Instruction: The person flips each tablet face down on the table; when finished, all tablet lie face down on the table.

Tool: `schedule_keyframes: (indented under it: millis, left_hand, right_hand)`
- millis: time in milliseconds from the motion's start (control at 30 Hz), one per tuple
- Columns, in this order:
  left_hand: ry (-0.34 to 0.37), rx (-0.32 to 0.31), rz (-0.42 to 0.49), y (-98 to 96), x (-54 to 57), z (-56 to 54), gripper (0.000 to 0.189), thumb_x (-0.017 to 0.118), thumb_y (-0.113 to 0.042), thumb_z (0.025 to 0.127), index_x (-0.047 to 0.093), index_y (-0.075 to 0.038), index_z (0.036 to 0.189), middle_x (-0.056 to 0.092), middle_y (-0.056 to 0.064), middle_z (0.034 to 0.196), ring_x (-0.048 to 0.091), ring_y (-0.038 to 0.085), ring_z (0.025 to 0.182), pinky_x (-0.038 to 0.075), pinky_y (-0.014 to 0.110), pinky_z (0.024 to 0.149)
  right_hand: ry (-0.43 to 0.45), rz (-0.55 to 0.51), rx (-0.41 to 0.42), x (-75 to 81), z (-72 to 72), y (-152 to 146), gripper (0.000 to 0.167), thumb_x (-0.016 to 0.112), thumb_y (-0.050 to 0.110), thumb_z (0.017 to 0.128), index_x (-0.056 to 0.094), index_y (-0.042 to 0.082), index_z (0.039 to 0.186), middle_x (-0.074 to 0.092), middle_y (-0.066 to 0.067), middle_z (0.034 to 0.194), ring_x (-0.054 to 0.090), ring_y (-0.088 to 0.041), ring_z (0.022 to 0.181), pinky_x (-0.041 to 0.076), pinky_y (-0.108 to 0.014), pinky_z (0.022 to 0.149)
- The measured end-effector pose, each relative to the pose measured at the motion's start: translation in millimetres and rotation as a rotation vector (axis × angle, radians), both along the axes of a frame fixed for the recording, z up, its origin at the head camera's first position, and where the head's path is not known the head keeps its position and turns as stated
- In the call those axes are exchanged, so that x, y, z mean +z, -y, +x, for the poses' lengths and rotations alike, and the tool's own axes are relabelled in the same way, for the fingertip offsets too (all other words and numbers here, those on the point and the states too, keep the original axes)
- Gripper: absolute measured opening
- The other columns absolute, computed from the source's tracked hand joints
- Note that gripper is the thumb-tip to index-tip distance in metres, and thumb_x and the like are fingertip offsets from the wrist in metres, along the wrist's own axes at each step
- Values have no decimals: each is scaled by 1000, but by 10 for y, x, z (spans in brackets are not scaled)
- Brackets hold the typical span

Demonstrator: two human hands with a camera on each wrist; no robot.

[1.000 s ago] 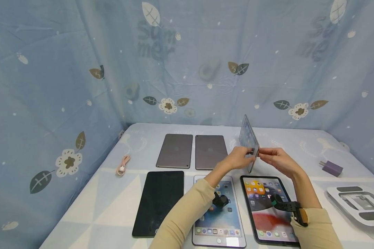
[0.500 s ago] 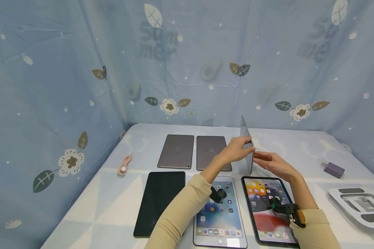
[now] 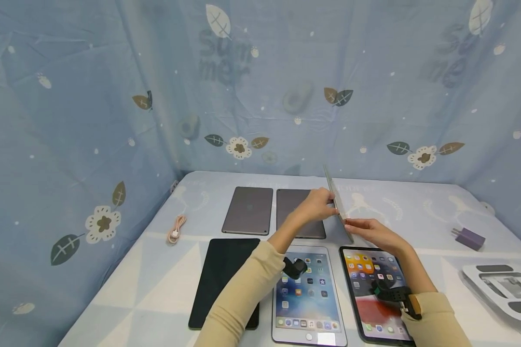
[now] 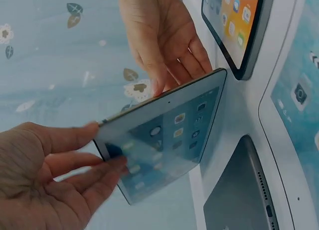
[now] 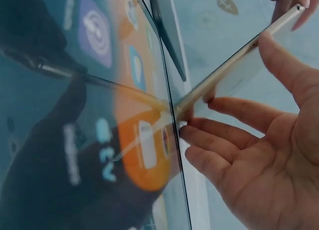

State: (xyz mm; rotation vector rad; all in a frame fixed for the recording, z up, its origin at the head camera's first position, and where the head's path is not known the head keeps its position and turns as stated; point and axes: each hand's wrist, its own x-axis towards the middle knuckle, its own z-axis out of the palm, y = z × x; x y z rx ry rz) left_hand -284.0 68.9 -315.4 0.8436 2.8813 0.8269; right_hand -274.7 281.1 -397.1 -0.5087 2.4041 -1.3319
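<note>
A thin tablet point(image 3: 331, 181) with its screen lit stands steeply tilted on the table, its edge towards me. Near one corner, my left hand point(image 3: 314, 207) pinches it between thumb and fingers. My right hand point(image 3: 377, 235) holds it from the other side; in the right wrist view the thumb lies on the edge and the fingers touch the back. App icons show on its screen point(image 4: 172, 133) in the left wrist view. Close below are a white tablet point(image 3: 308, 299) and a black-framed tablet point(image 3: 375, 308), both lit.
Two grey tablets lie face down at the back, one left point(image 3: 247, 210) and one partly behind my left hand point(image 3: 286, 202). A dark tablet point(image 3: 221, 270) lies front left. A pink cable point(image 3: 175, 229) is far left; a purple charger plug point(image 3: 469, 238) and white stand point(image 3: 501, 289) are right.
The held tablet has turned and now leans the other way, its top further left. Both hands have moved slightly left with it, still holding it.
</note>
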Motion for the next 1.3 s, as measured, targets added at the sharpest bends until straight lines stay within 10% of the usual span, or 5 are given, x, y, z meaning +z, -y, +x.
schedule_keyframes:
  millis: [200, 600, 767, 1000, 1300]
  left_hand:
    - [1, 67, 6, 23, -81, 79, 11, 66, -3, 86, 68, 3, 94, 71, 14, 98, 58, 15, 64, 38, 20, 49]
    - [-12, 81, 4, -115, -418, 77, 25, 64, 3, 79, 66, 1, 104, 71, 12, 87, 53, 12, 58, 40, 18, 48]
    - [47, 136, -81, -194, -565, 26, 20, 70, 0, 77, 63, -3, 95, 66, 7, 90, 53, 13, 71, 45, 20, 59]
    - [180, 192, 22, -276, -710, 5, 20, 73, 1, 75, 60, -2, 90, 63, 7, 85, 53, 15, 70, 48, 21, 59]
    - [-64, 149, -283, -404, -760, 62, 8, 72, -7, 79, 65, -10, 77, 64, -2, 76, 50, 9, 61, 42, 20, 51]
  right_hand:
    - [-61, 50, 0, 39, 31, 68, 67, 53, 31, 99, 30, -12, 144, 37, -33, 145, 39, -49, 132, 39, -61, 101]
    - [-239, 317, -151, 31, 54, 33, 68, 65, 41, 90, 52, -13, 129, 62, -29, 117, 61, -34, 98, 53, -49, 83]
    - [-283, 422, -209, 52, 92, 63, 44, 71, 39, 84, 62, -3, 92, 57, -12, 78, 50, -23, 71, 40, -32, 59]
    - [-260, 498, -282, 63, 120, 108, 35, 75, 29, 81, 58, -2, 81, 52, -10, 71, 48, -21, 67, 37, -30, 57]
    - [-244, 539, -313, 31, 100, 107, 34, 78, 27, 75, 57, 1, 74, 48, -6, 65, 45, -18, 61, 35, -28, 55]
